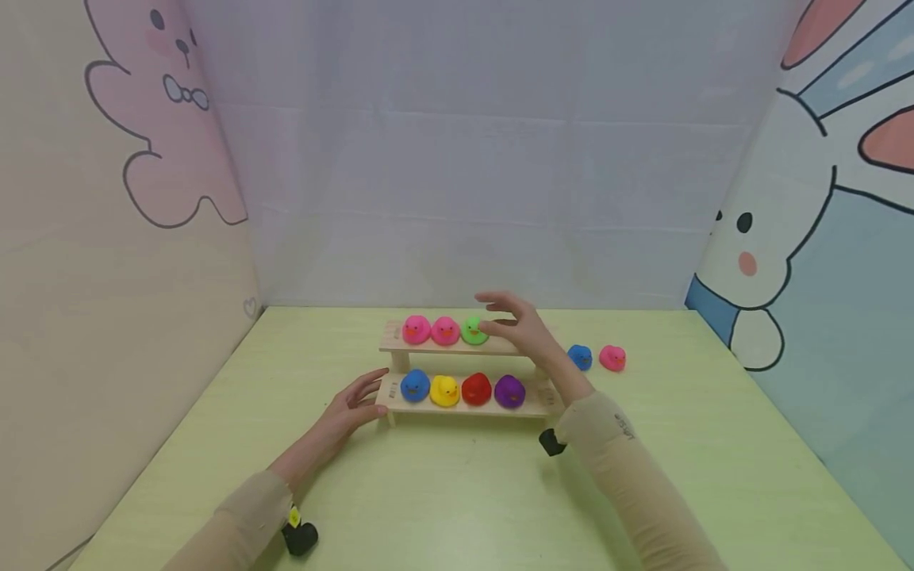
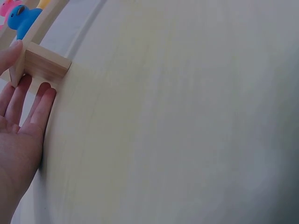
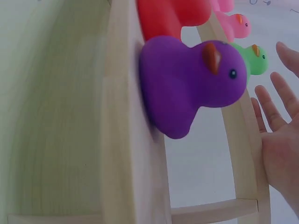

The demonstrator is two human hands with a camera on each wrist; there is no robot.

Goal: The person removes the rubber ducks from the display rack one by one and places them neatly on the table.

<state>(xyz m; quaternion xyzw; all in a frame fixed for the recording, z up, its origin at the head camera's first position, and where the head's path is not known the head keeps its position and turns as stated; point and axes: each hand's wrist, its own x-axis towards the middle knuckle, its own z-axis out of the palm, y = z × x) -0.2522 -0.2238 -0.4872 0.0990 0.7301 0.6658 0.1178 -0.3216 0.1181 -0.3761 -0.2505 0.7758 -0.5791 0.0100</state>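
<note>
Right hand [image 1: 517, 321], spread and empty, hung just beside the green duck [image 1: 474, 331], seemingly partway through filling the wooden rack [image 1: 457, 352].
The duck sat on its upper shelf, left of the palm; the left hand [image 1: 350, 408] gripped the rack's end. Reaching for the loose blue duck [image 1: 580, 358] seemed called for next.

Passage along the lower shelf [image 3: 149, 182] of the rack [image 1: 460, 411] is tight: 4 ducks [image 1: 445, 391] stand there with slim gaps. On the rack's upper shelf [image 1: 457, 350], 3 ducks [image 1: 445, 331] crowd the left part; the bare stretch to their right has the right hand [image 1: 521, 323] beside it. The left hand [image 1: 352, 403] blocks the rack's left end; 2 ducks [image 1: 580, 358] obstruct its right. Before the rack, the table [image 1: 464, 492] lies open.
</note>
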